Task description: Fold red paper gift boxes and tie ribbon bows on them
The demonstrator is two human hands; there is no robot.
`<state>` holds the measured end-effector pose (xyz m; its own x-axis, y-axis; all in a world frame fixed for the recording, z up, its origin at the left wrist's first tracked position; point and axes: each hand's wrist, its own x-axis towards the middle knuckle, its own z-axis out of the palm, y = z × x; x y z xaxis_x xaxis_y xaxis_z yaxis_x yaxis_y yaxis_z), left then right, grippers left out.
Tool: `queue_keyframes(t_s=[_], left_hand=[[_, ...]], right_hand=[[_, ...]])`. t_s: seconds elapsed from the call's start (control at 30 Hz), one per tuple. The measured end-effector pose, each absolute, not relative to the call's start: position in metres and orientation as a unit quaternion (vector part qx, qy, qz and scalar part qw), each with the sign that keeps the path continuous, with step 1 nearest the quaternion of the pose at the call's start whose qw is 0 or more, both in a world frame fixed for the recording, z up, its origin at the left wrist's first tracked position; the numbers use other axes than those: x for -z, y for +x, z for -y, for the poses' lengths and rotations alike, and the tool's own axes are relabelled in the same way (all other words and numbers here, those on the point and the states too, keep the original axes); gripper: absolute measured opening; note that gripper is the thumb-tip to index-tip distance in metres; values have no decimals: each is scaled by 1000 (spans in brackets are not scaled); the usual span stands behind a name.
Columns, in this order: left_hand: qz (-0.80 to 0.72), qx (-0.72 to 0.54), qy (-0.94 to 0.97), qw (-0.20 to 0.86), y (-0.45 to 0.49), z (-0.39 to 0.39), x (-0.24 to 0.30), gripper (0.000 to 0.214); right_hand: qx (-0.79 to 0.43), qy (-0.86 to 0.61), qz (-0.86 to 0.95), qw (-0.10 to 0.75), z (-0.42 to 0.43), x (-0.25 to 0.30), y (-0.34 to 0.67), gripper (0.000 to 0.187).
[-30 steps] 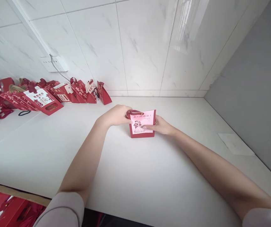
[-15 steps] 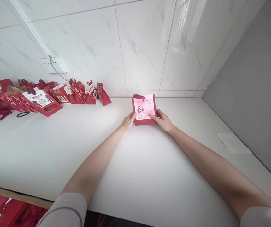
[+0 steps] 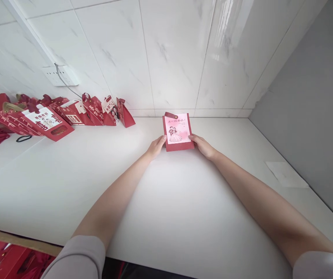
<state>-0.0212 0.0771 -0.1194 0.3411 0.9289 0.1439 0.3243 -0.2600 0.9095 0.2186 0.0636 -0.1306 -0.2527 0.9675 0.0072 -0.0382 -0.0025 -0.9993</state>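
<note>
A red gift box (image 3: 179, 131) with a pink front card, printed with a couple in wedding dress and writing, is between my two hands near the wall. A dark red strap with a round stud crosses its top edge. My left hand (image 3: 156, 147) grips the box's left side, thumb on the front edge. On the opposite side my right hand (image 3: 203, 147) holds it, with its thumb at the card's right edge. The fingers of both hands are mostly hidden behind the box.
White table (image 3: 154, 217) against a marbled tile wall. Several red gift boxes (image 3: 95, 110) with ribbons line the wall at left. A pale sheet (image 3: 287, 174) lies by the grey panel (image 3: 314, 97) at right. More red boxes (image 3: 12, 259) fill a carton at lower left.
My right thumb has slid from the card's face to its right edge. The box remains between both hands, and the view has shifted slightly.
</note>
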Motion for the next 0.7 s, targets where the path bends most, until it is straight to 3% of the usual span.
queue_keyframes(t_s=[0.7], left_hand=[[-456,-355,709,404,-20,-74,116,59]], right_hand=[[-557,-427,553,449,-64,135,219,44]])
